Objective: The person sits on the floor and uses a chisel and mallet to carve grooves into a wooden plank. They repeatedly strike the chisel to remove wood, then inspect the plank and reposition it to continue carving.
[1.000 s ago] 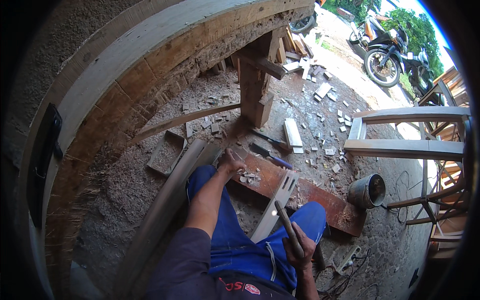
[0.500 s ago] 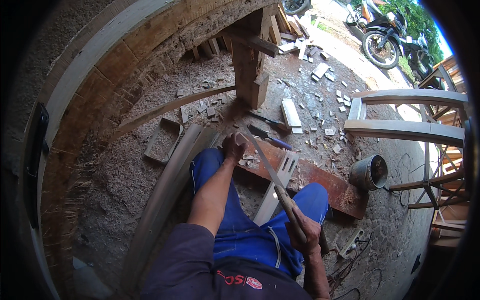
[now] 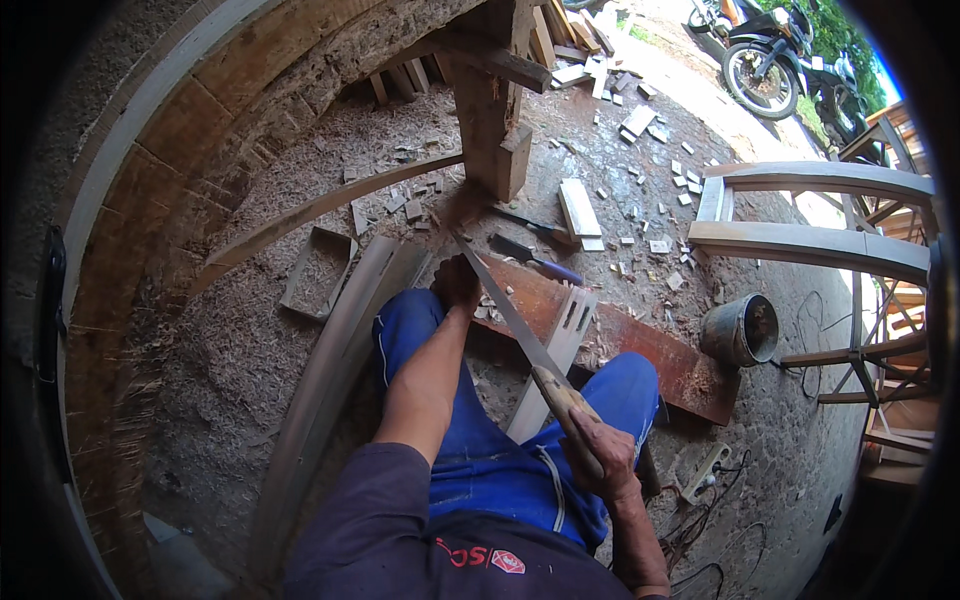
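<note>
My right hand (image 3: pixel 603 460) is wrapped round the wooden handle of a long, tapering metal blade that looks like a hand saw (image 3: pixel 505 305). The blade slants away to the upper left over my lap. Close to its far end, my left hand (image 3: pixel 458 283) is closed beside my left knee; what its fingers hold is hidden. Between my legs a pale slotted wooden piece (image 3: pixel 560 345) rests across a reddish-brown board (image 3: pixel 650 360). A long grooved timber (image 3: pixel 335 360) lies along my left side.
Beyond the board lie a purple-handled tool (image 3: pixel 535 259) and a pale block (image 3: pixel 580 212). A thick wooden post (image 3: pixel 490 130) stands ahead. A metal bucket (image 3: pixel 740 330) is at the right, near wooden frames (image 3: pixel 810 240). A power strip (image 3: pixel 706 470) with cables sits near my right forearm.
My right hand has pushed the saw slightly forward and left, its blade reaching farther past my left hand. The view has shifted a little.
</note>
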Available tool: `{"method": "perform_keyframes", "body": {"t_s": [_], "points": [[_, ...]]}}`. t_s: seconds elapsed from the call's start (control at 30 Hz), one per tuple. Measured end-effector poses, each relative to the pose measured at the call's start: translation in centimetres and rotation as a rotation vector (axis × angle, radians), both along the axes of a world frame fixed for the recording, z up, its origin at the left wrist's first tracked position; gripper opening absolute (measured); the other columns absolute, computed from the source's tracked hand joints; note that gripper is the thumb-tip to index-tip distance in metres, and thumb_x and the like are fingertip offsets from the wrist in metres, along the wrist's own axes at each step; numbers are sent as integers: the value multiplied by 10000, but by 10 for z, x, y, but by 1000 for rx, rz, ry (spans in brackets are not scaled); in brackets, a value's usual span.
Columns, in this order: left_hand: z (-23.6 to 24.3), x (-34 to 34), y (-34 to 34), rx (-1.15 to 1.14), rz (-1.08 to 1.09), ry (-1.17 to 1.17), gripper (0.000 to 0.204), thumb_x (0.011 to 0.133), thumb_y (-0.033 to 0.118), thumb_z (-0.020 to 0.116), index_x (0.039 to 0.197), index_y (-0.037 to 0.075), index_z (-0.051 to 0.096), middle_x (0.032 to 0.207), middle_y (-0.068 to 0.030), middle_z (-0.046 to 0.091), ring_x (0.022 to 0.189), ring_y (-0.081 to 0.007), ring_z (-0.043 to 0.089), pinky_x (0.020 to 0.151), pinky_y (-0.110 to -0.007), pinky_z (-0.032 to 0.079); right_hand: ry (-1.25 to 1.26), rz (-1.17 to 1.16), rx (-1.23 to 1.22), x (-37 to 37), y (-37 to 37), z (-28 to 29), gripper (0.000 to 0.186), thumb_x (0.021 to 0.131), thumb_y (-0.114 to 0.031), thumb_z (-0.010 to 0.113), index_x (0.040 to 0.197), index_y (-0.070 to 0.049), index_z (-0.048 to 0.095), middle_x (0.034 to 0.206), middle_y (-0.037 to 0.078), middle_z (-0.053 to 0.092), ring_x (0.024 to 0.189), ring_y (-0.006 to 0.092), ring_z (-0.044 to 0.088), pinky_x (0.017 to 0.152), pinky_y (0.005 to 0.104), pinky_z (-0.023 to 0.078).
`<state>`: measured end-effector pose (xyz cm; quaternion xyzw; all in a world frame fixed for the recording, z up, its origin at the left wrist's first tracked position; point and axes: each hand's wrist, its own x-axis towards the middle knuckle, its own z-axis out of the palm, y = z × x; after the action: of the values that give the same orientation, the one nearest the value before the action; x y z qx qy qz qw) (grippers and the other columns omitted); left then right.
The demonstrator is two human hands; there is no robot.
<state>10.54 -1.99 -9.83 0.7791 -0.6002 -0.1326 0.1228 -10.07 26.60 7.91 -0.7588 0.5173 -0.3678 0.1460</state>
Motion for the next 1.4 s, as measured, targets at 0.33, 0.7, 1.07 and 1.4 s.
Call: {"method": "perform_keyframes", "body": {"t_s": [0.33, 0.7, 1.07, 1.4], "points": [[-24, -13, -8, -260, -301, 144, 316, 1044, 341, 452, 1026, 108, 665, 1090, -138, 635, 1032, -377, 623, 890, -560, 492, -117, -199, 6, -1, 43, 17, 533, 778, -50, 803, 1268, 74, 635, 1008, 206, 744, 853, 322, 764, 755, 363, 600], [-20, -162, 33, -251, -511, 309, 294, 1025, 365, 473, 1005, 129, 647, 1101, -103, 610, 1110, -338, 559, 971, -528, 433, -52, -546, -98, -10, 96, 23, 513, 827, -32, 768, 1287, 118, 599, 1102, 255, 727, 875, 332, 766, 758, 368, 600], [-20, -159, 34, -86, -566, 295, 284, 928, 340, 563, 1097, 161, 706, 1146, -91, 656, 1146, -306, 585, 907, -506, 422, 28, -422, -58, -26, 95, 8, 526, 781, -27, 789, 1268, 94, 630, 956, 195, 734, 743, 304, 739, 674, 358, 585], [-23, -156, 28, -143, -510, 372, 286, 909, 404, 597, 1054, 199, 733, 1103, -57, 687, 1093, -289, 621, 889, -491, 432, 65, -379, -47, -29, 88, 25, 555, 779, -49, 798, 1294, 70, 626, 794, 133, 693, 630, 259, 689, 595, 352, 552]]}}
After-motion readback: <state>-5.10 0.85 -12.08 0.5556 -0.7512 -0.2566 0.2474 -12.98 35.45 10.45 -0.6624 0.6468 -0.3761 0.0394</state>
